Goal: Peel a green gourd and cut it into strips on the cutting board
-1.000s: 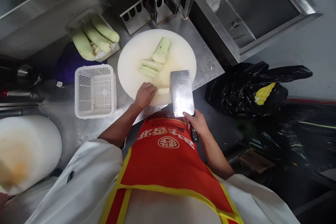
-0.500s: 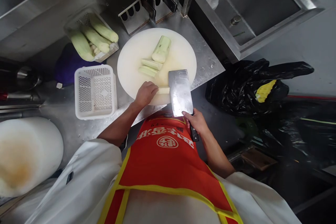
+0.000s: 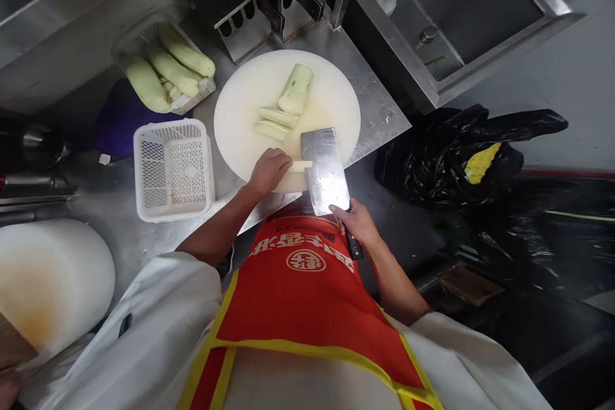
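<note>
My left hand (image 3: 271, 170) is closed on one end of a pale strip of gourd (image 3: 300, 166), pressed near the front edge of the round white cutting board (image 3: 235, 102). In my right hand (image 3: 358, 223) is a broad cleaver (image 3: 327, 170), held by its dark handle with a finger along the blade. The blade lies over the strip's right end and hangs past the board's edge. Farther back on the board, two cut gourd slices (image 3: 275, 125) lie beside a thick light-green gourd piece (image 3: 296, 90).
Left of the board stands a white perforated basket (image 3: 173, 173); behind it, another basket holds several whole gourds (image 3: 173, 70). Knife racks (image 3: 250, 29) stand at the back. To the right are a steel sink (image 3: 437, 38) and black bags (image 3: 413, 166). Another person's hand (image 3: 8, 387) shows at lower left.
The cleaver has shifted slightly left and tilted, its blade farther over the strip. My left hand stays nearly in place. Another person's hand and a brown board-like edge have appeared at lower left.
</note>
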`<state>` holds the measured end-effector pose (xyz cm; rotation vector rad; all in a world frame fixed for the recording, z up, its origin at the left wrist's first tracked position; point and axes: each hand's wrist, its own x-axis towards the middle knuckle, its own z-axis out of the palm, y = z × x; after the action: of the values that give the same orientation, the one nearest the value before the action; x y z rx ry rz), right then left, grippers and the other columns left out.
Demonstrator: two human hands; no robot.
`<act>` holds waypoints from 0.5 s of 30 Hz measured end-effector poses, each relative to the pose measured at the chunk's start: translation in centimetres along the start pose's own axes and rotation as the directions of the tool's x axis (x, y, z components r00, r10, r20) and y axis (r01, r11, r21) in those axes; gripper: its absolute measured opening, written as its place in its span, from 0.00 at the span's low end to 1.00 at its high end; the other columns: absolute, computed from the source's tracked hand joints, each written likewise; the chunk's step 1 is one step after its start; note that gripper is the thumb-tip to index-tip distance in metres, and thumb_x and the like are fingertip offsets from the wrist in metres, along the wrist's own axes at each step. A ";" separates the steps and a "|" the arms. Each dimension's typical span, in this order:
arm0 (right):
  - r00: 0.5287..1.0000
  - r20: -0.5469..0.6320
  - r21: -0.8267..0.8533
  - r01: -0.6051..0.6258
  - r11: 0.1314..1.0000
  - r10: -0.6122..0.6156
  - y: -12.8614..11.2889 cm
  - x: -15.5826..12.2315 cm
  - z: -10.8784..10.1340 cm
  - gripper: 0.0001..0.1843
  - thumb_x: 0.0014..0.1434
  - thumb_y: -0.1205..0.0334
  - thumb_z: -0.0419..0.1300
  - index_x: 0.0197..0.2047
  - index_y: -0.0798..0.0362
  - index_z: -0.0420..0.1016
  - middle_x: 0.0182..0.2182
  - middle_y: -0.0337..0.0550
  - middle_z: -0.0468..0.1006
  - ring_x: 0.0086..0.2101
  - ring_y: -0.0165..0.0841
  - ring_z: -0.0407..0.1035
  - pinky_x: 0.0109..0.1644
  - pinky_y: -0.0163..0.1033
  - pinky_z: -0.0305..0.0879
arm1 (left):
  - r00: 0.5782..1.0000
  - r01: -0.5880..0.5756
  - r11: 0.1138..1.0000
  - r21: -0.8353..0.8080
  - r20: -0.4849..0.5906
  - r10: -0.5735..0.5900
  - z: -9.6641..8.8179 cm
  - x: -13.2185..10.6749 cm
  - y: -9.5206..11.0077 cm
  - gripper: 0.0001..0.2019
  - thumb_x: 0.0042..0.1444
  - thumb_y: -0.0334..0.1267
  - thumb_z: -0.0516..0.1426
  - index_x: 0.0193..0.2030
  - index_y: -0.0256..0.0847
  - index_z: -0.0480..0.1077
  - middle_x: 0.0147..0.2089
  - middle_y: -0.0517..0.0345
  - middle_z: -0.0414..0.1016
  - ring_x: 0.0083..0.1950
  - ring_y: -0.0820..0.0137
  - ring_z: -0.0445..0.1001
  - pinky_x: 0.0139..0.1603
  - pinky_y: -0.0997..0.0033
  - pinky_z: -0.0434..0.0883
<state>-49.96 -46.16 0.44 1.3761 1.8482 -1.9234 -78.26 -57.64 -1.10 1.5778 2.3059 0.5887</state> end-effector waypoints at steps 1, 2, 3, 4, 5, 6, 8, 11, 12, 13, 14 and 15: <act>1.000 0.006 -0.007 -0.003 1.000 0.003 0.2 -0.3 -0.1 0.25 0.55 0.38 0.67 0.33 0.47 0.61 0.14 0.30 0.70 0.15 0.31 0.64 0.22 0.38 0.60 | 1.000 0.011 1.000 -0.009 -0.005 -0.011 0.0 0.0 0.0 0.11 0.69 0.37 0.54 0.39 0.42 0.78 0.41 0.52 0.76 0.46 0.61 0.70 0.52 0.59 0.69; 1.000 0.019 -0.013 -0.009 1.000 0.009 0.5 -0.6 -0.3 0.25 0.55 0.38 0.67 0.33 0.47 0.61 0.15 0.30 0.70 0.15 0.32 0.64 0.22 0.38 0.60 | 1.000 0.024 1.000 -0.019 -0.008 -0.024 0.0 0.0 0.1 0.11 0.69 0.37 0.54 0.39 0.42 0.78 0.41 0.52 0.76 0.46 0.61 0.70 0.52 0.59 0.69; 0.999 0.036 -0.014 -0.016 1.000 0.017 0.9 -1.0 -0.5 0.24 0.55 0.39 0.68 0.34 0.47 0.62 0.15 0.30 0.71 0.15 0.31 0.64 0.21 0.38 0.60 | 0.999 0.036 0.999 -0.030 -0.011 -0.036 0.1 0.0 0.2 0.11 0.69 0.37 0.55 0.39 0.42 0.78 0.41 0.53 0.76 0.46 0.61 0.70 0.52 0.59 0.69; 0.998 0.051 -0.012 -0.025 1.000 0.025 1.3 -1.4 -0.7 0.24 0.54 0.40 0.68 0.34 0.47 0.62 0.15 0.30 0.71 0.15 0.31 0.64 0.21 0.37 0.60 | 0.999 0.045 0.998 -0.040 -0.011 -0.045 0.1 0.0 0.2 0.11 0.69 0.37 0.55 0.39 0.42 0.78 0.41 0.53 0.76 0.46 0.61 0.70 0.53 0.59 0.69; 0.997 0.064 -0.009 -0.033 0.999 0.034 1.6 -1.6 -0.9 0.24 0.54 0.40 0.69 0.34 0.47 0.62 0.15 0.30 0.71 0.15 0.31 0.64 0.21 0.37 0.60 | 0.999 0.051 0.998 -0.049 -0.011 -0.051 0.1 0.1 0.3 0.10 0.69 0.37 0.55 0.39 0.42 0.78 0.40 0.53 0.76 0.46 0.61 0.71 0.53 0.59 0.69; 0.997 0.074 -0.004 -0.039 0.999 0.039 1.8 -1.8 -0.9 0.24 0.54 0.41 0.69 0.34 0.47 0.62 0.16 0.29 0.70 0.15 0.31 0.65 0.21 0.37 0.60 | 0.999 0.053 0.997 -0.057 -0.008 -0.054 0.2 0.1 0.3 0.10 0.69 0.37 0.55 0.39 0.42 0.78 0.40 0.53 0.76 0.46 0.61 0.71 0.53 0.59 0.70; 0.996 0.086 0.008 -0.039 0.999 0.038 1.7 -1.5 -0.6 0.24 0.55 0.40 0.68 0.34 0.47 0.62 0.16 0.29 0.70 0.15 0.31 0.65 0.21 0.37 0.60 | 0.999 0.054 0.996 -0.076 -0.001 -0.054 0.1 0.0 0.4 0.10 0.68 0.36 0.55 0.40 0.42 0.78 0.41 0.53 0.77 0.47 0.61 0.71 0.54 0.59 0.70; 0.995 0.099 0.003 -0.015 1.000 0.015 0.8 -0.5 0.6 0.23 0.56 0.40 0.66 0.35 0.48 0.63 0.17 0.29 0.70 0.15 0.30 0.64 0.20 0.36 0.60 | 0.998 0.056 0.993 -0.107 0.014 -0.055 -0.4 -0.3 0.1 0.10 0.68 0.36 0.55 0.42 0.42 0.79 0.43 0.53 0.78 0.49 0.62 0.73 0.55 0.60 0.71; 0.995 0.099 -0.001 -0.008 1.000 0.009 0.5 -0.2 0.9 0.23 0.56 0.40 0.66 0.36 0.48 0.63 0.17 0.29 0.70 0.15 0.30 0.64 0.20 0.36 0.59 | 0.998 0.060 0.992 -0.115 0.017 -0.059 -0.6 -0.5 -0.1 0.10 0.68 0.36 0.55 0.43 0.42 0.79 0.44 0.53 0.78 0.50 0.62 0.73 0.55 0.61 0.71; 0.995 0.100 -0.008 -0.002 1.000 0.002 0.2 0.0 1.1 0.23 0.56 0.40 0.66 0.36 0.48 0.63 0.17 0.29 0.70 0.15 0.30 0.64 0.20 0.36 0.59 | 0.998 0.068 0.990 -0.121 0.021 -0.066 -0.9 -0.7 -0.3 0.09 0.67 0.35 0.55 0.43 0.42 0.79 0.44 0.53 0.78 0.50 0.62 0.73 0.55 0.61 0.72; 0.995 0.103 -0.019 0.004 1.000 -0.002 0.1 -0.1 1.1 0.22 0.56 0.40 0.66 0.37 0.48 0.64 0.16 0.28 0.69 0.15 0.30 0.63 0.21 0.36 0.59 | 0.997 0.079 0.989 -0.125 0.024 -0.076 -1.2 -0.8 -0.4 0.09 0.67 0.35 0.56 0.43 0.42 0.79 0.44 0.53 0.78 0.49 0.63 0.74 0.54 0.61 0.72; 0.994 0.108 -0.033 0.007 0.999 -0.003 0.1 -0.3 1.0 0.22 0.56 0.40 0.66 0.37 0.48 0.64 0.16 0.28 0.69 0.15 0.30 0.63 0.21 0.36 0.59 | 0.996 0.089 0.988 -0.127 0.027 -0.087 -1.4 -0.9 -0.5 0.09 0.66 0.35 0.56 0.42 0.42 0.79 0.43 0.53 0.78 0.48 0.63 0.74 0.54 0.62 0.72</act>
<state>-50.27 -47.16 0.37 1.2332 1.8272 -1.9193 -78.99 -58.92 -0.16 1.4101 2.2602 0.6794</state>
